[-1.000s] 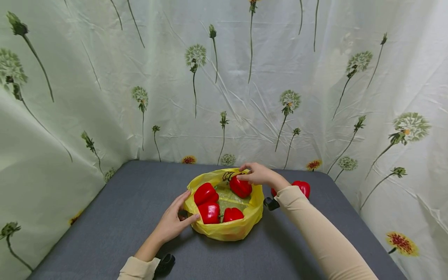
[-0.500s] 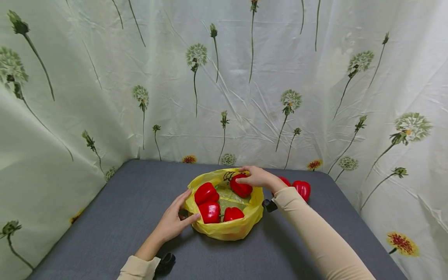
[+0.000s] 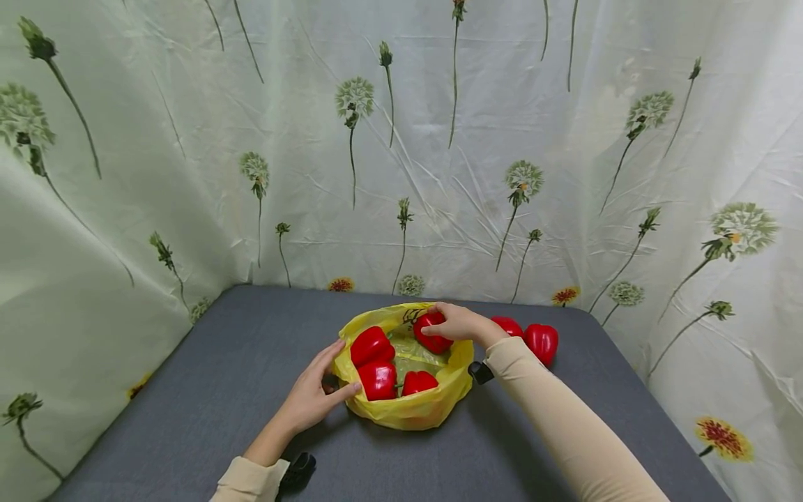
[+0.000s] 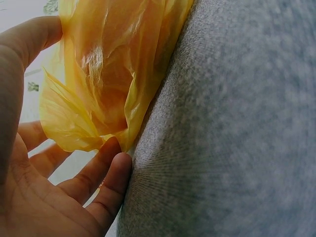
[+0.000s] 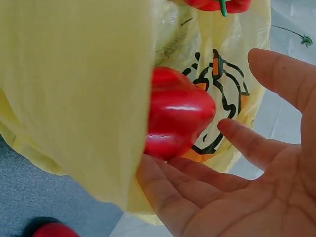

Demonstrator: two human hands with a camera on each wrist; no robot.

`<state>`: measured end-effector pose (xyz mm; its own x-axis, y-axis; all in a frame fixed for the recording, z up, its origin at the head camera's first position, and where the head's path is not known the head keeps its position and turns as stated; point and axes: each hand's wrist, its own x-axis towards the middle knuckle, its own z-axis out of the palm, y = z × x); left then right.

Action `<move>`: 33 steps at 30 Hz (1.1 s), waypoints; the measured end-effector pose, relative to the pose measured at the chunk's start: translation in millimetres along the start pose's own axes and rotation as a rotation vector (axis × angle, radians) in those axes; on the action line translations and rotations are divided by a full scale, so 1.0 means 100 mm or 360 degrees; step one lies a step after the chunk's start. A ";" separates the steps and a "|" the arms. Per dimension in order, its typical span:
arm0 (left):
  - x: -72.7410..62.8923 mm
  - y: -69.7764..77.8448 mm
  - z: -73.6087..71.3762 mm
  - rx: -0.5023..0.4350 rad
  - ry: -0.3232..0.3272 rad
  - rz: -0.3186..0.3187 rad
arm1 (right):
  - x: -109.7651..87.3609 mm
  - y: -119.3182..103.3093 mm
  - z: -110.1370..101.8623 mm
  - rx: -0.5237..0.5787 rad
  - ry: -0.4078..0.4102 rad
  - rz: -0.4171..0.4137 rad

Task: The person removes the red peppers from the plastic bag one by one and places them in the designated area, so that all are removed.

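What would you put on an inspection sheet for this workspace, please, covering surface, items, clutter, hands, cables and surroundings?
Surface: grey table, bearing the bag.
Job's things: yellow bag, open at the top, four red peppers visible inside; two other peppers on the table to its right.
Clutter: nothing seen.
Left hand: touches the bag's left side, fingers spread.
Right hand: at the bag's far right, beside one pepper inside; firm grip not seen.
Cables: nothing seen.
Surroundings: pale curtain with flower print.
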<state>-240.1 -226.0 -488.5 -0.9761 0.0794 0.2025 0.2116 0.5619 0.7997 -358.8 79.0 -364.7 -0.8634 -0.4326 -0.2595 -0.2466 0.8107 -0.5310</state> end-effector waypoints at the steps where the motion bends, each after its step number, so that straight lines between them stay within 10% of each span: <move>1: 0.00 0.00 0.00 0.0004 -0.0001 0.0001 | 0.01 0.01 0.00 0.0005 0.0000 0.0004; 33: 0.01 0.00 0.01 0.0007 -0.0002 0.0010 | 0.06 -0.01 0.00 0.0087 -0.0033 0.0060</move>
<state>-240.6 -225.3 -488.5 -0.9747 0.0839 0.2070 0.2177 0.5649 0.7960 -363.7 75.6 -366.3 -0.8622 -0.4106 -0.2967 -0.1890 0.8042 -0.5634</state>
